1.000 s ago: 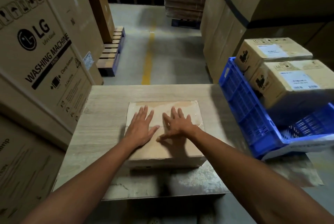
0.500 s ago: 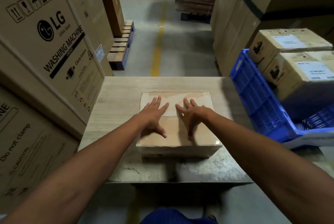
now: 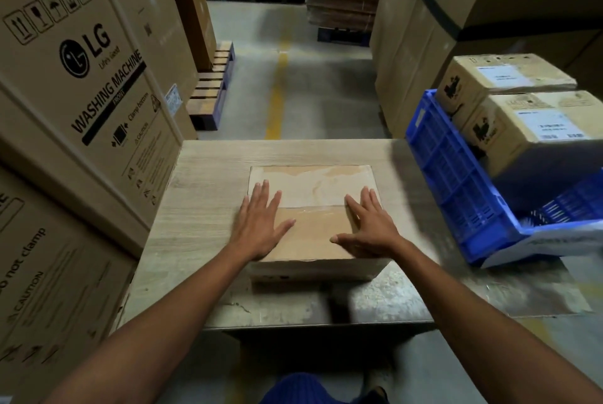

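On the table [image 3: 202, 195], a flat brown carton [image 3: 313, 234] (taped top).

Box [image 3: 313, 190] top partly hidden under left hand [image 3: 259, 229] and right hand [image 3: 370, 232]; palms unseen. Crate [image 3: 456, 181] cut off by right edge; label print on its 2 cartons [image 3: 535, 129] too small to read. Leg [image 3: 293, 390] cut off by bottom edge.

Tan box [image 3: 313, 208], wood-grain table [image 3: 208, 208], blue crate [image 3: 456, 181].

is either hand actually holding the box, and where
Nothing is gripped. The left hand and right hand lie flat on top of the box, near its left and right edges, fingers straight.
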Demonstrator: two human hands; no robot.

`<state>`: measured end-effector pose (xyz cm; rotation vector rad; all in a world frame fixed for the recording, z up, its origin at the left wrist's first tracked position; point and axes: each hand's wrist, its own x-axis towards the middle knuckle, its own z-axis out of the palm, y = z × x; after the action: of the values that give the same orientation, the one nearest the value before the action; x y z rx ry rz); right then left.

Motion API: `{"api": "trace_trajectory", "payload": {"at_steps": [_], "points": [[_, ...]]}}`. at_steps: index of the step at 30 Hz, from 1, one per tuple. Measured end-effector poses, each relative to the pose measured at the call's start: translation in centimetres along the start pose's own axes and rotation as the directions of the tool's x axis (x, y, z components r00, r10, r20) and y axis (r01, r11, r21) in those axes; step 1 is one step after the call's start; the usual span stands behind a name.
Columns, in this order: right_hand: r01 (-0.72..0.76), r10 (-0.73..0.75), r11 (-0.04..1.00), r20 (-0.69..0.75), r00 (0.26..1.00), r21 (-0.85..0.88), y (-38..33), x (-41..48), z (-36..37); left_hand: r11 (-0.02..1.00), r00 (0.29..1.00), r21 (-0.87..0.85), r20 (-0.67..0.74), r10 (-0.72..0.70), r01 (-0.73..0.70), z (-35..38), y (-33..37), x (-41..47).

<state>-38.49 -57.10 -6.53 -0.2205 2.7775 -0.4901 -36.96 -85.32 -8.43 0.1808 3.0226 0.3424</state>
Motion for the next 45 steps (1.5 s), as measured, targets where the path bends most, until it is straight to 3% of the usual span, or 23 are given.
{"api": "trace_trajectory", "payload": {"at_steps": [3, 6, 8, 9, 11, 14, 18, 21, 24, 32, 34, 36, 37, 39, 42, 45], "points": [[-0.114, 0.162, 0.976, -0.263, 0.951, 0.187, -0.8, -1.1, 1.0, 0.903, 0.952, -0.320, -0.007, -0.306, 0.287, -0.9, 1.1, 0.2], [-0.205, 0.337, 0.875, -0.246, 0.909, 0.438, -1.8, -0.5, 0.1, 0.585, 0.846, -0.654, 0.168, -0.506, 0.480, -2.1, 0.6, 2.1], [-0.183, 0.397, 0.752, -0.213, 0.893, 0.633, -2.1, 0.2, -0.9, 0.380, 0.813, -0.788, 0.245, -0.529, 0.485, -2.3, -0.6, 3.2], [-0.166, 0.426, 0.683, -0.204, 0.881, 0.711, -2.3, 0.5, -1.4, 0.337, 0.810, -0.816, 0.245, -0.532, 0.469, -2.4, -0.8, 3.4], [-0.156, 0.484, 0.603, -0.204, 0.851, 0.782, -2.7, 0.6, -2.3, 0.320, 0.811, -0.847, 0.200, -0.549, 0.425, -3.0, -0.5, 3.2], [-0.168, 0.565, 0.573, -0.238, 0.790, 0.802, -3.4, 0.5, -4.0, 0.350, 0.794, -0.875, 0.061, -0.605, 0.334, -4.5, -0.2, 3.1], [-0.148, 0.640, 0.500, -0.249, 0.727, 0.853, -4.2, 0.6, -5.6, 0.294, 0.751, -0.931, -0.034, -0.660, 0.216, -7.4, 0.3, 3.1], [-0.057, 0.676, 0.423, -0.273, 0.685, 0.904, -4.8, 0.5, -5.7, 0.190, 0.672, -0.969, -0.034, -0.740, 0.160, -9.2, 0.6, 2.9], [-0.025, 0.729, 0.374, -0.277, 0.626, 0.927, -5.1, 0.1, -4.6, 0.089, 0.641, -0.982, 0.037, -0.766, 0.164, -9.2, 0.0, 2.2], [-0.147, 0.735, 0.447, -0.269, 0.623, 0.882, -4.4, -2.0, 0.0, 0.348, 0.731, -0.890, -0.024, -0.682, 0.296, -5.1, -0.1, -1.5], [-0.156, 0.696, 0.596, -0.410, 0.590, 0.788, -4.6, -2.3, 0.1, 0.551, 0.757, -0.799, -0.200, -0.622, 0.241, -5.4, 0.1, -1.8], [-0.121, 0.513, 0.825, -0.641, 0.572, 0.552, -5.3, -2.4, -0.2, 0.801, 0.779, -0.595, -0.470, -0.415, 0.069, -5.4, 0.2, -2.1], [-0.064, 0.376, 0.906, -0.727, 0.575, 0.419, -6.0, -2.3, -0.4, 0.879, 0.776, -0.476, -0.568, -0.273, -0.039, -5.3, 0.4, -2.1], [0.108, 0.089, 0.975, -0.792, 0.604, 0.192, -7.5, -1.9, -0.7, 0.944, 0.769, -0.282, -0.638, -0.051, -0.172, -5.2, 1.1, -2.2], [0.268, -0.235, 0.962, -0.659, 0.714, -0.053, -9.9, -1.3, 0.3, 0.975, 0.825, -0.112, -0.557, 0.097, -0.191, -4.5, 1.9, -2.4], [0.218, -0.322, 0.941, -0.492, 0.809, -0.258, -10.7, -1.2, 1.6, 0.991, 0.878, -0.050, -0.470, 0.086, -0.124, -3.6, 1.8, -2.6]]}}
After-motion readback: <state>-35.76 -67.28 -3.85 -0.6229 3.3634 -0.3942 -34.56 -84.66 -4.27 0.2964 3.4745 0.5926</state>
